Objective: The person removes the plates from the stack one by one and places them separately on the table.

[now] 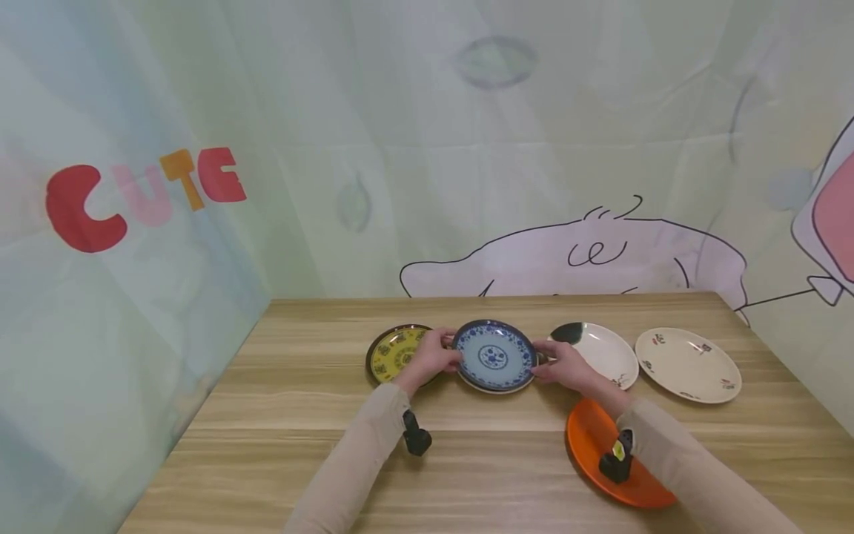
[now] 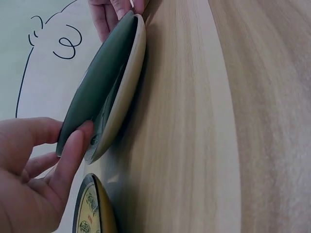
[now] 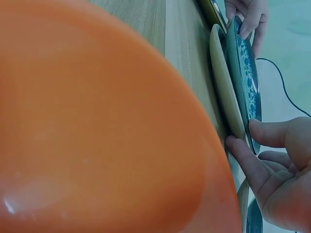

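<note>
A round plate with a blue floral pattern and dark blue rim (image 1: 494, 345) is held at both sides over a second, pale-rimmed plate (image 3: 224, 82). My left hand (image 1: 435, 357) pinches its left edge, thumb on one face and fingers on the other. On the opposite edge my right hand (image 1: 567, 368) grips with the thumb on the patterned face. In the left wrist view the upper plate's green underside (image 2: 99, 77) shows, with a narrow gap between the two plates. The lower plate's face is mostly hidden.
A yellow patterned plate (image 1: 392, 357) lies close on the left. To the right are a white plate with a dark green patch (image 1: 603, 354) and a cream oval plate (image 1: 690, 367). An orange plate (image 1: 590, 445) sits nearer, under the right forearm. A printed curtain (image 1: 333, 148) borders the wooden table (image 1: 494, 475).
</note>
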The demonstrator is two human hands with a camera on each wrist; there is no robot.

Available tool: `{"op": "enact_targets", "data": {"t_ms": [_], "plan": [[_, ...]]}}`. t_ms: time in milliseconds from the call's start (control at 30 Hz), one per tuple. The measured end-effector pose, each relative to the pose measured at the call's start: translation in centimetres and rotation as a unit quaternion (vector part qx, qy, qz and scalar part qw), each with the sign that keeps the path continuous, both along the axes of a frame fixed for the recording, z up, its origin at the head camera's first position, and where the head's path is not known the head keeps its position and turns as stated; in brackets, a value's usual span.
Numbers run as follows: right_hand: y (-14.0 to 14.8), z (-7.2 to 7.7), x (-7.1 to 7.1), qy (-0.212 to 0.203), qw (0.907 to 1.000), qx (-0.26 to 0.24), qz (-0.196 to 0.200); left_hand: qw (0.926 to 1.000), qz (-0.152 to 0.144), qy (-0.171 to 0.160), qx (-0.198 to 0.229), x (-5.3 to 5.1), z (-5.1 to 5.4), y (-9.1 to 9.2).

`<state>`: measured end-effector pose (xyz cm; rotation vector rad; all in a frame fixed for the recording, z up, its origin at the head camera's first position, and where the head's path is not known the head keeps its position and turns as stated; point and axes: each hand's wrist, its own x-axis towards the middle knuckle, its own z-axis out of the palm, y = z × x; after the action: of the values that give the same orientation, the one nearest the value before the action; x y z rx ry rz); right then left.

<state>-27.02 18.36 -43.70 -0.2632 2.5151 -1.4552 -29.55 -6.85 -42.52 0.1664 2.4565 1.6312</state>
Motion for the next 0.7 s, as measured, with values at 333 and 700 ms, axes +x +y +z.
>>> {"op": "enact_targets", "data": {"t_ms": [333, 700], "plan": [[0.3, -0.3, -0.2, 0.044, 0.9984, 0.033, 0.007, 0.9987, 0.036, -0.014, 0.035, -0.4, -0.3, -0.2], [0.4, -0.6, -0.3, 0.053, 0.9979, 0.037, -0.004, 0.9974, 0.043, -0.008, 0.058, 0.2, 1.4, -1.9]]}}
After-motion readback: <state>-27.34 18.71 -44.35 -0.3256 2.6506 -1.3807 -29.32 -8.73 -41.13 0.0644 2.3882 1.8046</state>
